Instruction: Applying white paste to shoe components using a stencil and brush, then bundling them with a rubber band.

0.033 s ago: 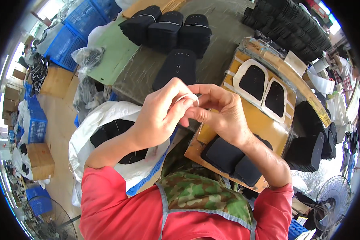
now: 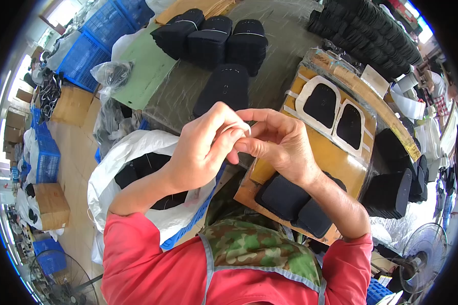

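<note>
My left hand [image 2: 196, 147] and my right hand [image 2: 286, 147] meet in front of my chest, fingertips together. Both are closed in a pinch on a thin white band [image 2: 248, 132], part of which loops over the left fingers. The rest of it is hidden by the fingers. Just beyond the hands lies a stack of black rounded pads [image 2: 223, 89] on the grey table [image 2: 277, 48]. Behind that stand three more stacks of black pads [image 2: 208, 43], with a thin pale band across their tops.
Below my left forearm is a white sack [image 2: 104, 175] holding black pieces. To the right, a yellow board [image 2: 269, 160] carries white-rimmed frames [image 2: 304, 99] and black pads [image 2: 282, 195]. Fans stand at lower left and right [image 2: 425, 254]. Blue crates [image 2: 94, 38] line the far left.
</note>
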### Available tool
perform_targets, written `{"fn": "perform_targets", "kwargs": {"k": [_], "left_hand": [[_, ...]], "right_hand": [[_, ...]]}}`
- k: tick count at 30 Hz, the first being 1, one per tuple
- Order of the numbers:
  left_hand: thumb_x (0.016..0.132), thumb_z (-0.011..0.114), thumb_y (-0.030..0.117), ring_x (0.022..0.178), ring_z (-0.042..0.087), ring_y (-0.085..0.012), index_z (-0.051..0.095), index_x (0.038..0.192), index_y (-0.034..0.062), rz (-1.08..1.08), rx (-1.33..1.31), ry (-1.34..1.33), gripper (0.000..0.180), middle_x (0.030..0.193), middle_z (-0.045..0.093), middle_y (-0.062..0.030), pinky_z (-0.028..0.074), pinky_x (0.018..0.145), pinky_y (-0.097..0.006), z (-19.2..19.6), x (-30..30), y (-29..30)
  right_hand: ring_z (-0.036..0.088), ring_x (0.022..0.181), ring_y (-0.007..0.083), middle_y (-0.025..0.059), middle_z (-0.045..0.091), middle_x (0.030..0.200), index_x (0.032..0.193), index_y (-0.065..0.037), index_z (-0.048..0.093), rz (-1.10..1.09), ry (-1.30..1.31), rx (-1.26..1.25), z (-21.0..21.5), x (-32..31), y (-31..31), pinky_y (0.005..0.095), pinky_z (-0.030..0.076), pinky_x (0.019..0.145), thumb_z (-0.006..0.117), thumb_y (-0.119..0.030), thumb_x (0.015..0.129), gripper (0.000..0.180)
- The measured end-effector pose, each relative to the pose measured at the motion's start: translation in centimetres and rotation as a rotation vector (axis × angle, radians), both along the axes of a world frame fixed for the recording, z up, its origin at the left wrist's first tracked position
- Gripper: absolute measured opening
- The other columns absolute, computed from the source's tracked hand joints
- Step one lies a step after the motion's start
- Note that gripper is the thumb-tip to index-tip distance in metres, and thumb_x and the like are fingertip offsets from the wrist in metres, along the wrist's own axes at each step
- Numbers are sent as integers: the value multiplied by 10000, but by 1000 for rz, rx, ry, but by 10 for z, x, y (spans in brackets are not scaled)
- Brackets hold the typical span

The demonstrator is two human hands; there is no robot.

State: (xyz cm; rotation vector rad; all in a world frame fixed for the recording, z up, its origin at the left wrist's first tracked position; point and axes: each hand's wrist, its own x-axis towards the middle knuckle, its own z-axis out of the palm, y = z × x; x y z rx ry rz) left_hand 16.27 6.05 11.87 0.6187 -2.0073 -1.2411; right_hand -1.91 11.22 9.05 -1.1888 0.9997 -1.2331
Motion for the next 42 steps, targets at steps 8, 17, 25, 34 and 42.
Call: {"fn": "perform_targets", "kwargs": {"k": [8, 17, 25, 34, 42], "left_hand": [[985, 414, 37, 670, 595, -113, 511, 989, 15, 110, -78, 16, 100, 1173, 522, -145, 489, 556, -224, -2, 6, -25], [815, 432, -144, 914, 594, -187, 612, 1143, 60, 21, -286, -122, 426, 1222, 533, -88, 481, 806, -311, -6, 35, -68], [710, 383, -63, 1159, 547, -296, 631, 1249, 104, 161, -596, -562, 616, 1357, 541, -120, 430, 1010, -386, 23, 64, -113], [848, 561, 78, 1101, 599, -224, 495, 1348, -28, 218, 628, -618, 515, 1283, 590, -144, 512, 880, -390, -140, 31, -183], [890, 572, 7, 1018, 632, -153, 551, 1264, -27, 217, 859, 66, 376, 1146, 643, -87, 538, 852, -298, -177, 37, -143]], "right_hand": [[632, 935, 102, 34, 691, 897, 1190, -29, 620, -16, -284, -20, 1, 3, 10, 270, 529, 856, 685, -2, 877, 321], [616, 765, 200, 78, 692, 808, 888, -66, 753, -414, 738, -333, 8, -48, -24, 332, 501, 718, 716, -111, 812, 96], [596, 784, 182, 141, 590, 958, 1376, -148, 523, -276, 916, -120, -26, -102, -75, 313, 505, 763, 636, -62, 728, 663], [596, 855, 194, 131, 648, 987, 1282, 62, 545, 244, 490, 364, -163, -69, -159, 311, 488, 781, 696, -113, 637, 686], [578, 910, 151, 114, 615, 1069, 1431, 67, 378, -4, -54, 459, -157, -20, -150, 273, 469, 816, 579, 15, 727, 735]]}}
